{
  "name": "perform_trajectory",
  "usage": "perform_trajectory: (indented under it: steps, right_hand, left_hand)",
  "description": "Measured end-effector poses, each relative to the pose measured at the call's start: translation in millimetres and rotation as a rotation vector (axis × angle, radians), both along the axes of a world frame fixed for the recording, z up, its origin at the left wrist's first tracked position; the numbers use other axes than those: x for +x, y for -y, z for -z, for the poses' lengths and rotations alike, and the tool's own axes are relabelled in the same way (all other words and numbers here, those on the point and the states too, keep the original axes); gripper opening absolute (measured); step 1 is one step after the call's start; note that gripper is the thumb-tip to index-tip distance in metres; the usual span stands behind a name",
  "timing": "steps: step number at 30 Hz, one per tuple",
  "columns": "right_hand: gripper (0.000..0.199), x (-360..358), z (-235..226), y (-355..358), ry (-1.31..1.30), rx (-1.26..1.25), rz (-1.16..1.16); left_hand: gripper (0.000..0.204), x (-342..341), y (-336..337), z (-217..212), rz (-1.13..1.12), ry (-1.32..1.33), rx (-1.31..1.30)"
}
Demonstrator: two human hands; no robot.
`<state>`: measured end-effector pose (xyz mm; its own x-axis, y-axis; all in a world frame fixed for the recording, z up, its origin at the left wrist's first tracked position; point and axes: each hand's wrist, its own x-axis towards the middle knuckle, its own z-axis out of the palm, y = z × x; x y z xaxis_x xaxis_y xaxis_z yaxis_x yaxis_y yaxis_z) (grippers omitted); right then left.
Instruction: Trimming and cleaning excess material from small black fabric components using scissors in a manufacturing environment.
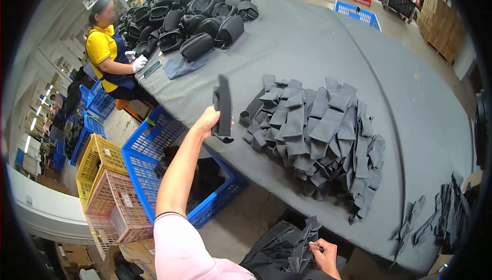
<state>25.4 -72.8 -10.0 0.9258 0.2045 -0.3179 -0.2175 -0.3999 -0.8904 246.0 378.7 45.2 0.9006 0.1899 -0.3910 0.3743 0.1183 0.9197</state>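
Observation:
My left hand [206, 121], arm stretched out over the table's near edge, is closed round a dark grey fabric strip [224, 106] that stands roughly upright. To its right a large heap of dark grey fabric strips [307, 121] lies on the grey-covered table [369, 64]. Low in the picture, my right hand [325, 257] has its fingers curled at the edge of a bunch of black fabric [284, 244] close to my body. Its fingertips pinch that fabric; part of the bunch is cut off by the lower rim.
Below my left arm stands a blue plastic crate [141, 164] with dark pieces inside, beside stacked yellow [102, 162] and pink crates [114, 203]. Black pouches [197, 46] pile up at the far left. There a person in yellow [102, 49] wears white gloves. More strips [451, 208] lie at right.

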Motion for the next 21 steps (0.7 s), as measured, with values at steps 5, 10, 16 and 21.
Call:
perform_trajectory:
  steps: [5, 10, 16, 21]
  right_hand:
    - [0.018, -6, 2, 5, 0.092, 0.006, -0.016]
    - [0.019, -10, -4, 10, 0.06, 0.002, 0.0]
    - [0.021, -14, -8, 13, 0.092, -0.001, 0.031]
    - [0.022, -16, -7, 20, 0.044, 0.026, 0.086]
  left_hand:
    - [0.018, 0, 26, -5, 0.022, 0.041, 0.143]
    - [0.023, 11, 50, -19, 0.126, 0.075, 0.185]
    - [0.071, 47, 95, -2, 0.199, 0.008, 0.251]
    - [0.078, 49, 91, 2, 0.113, -0.038, 0.249]
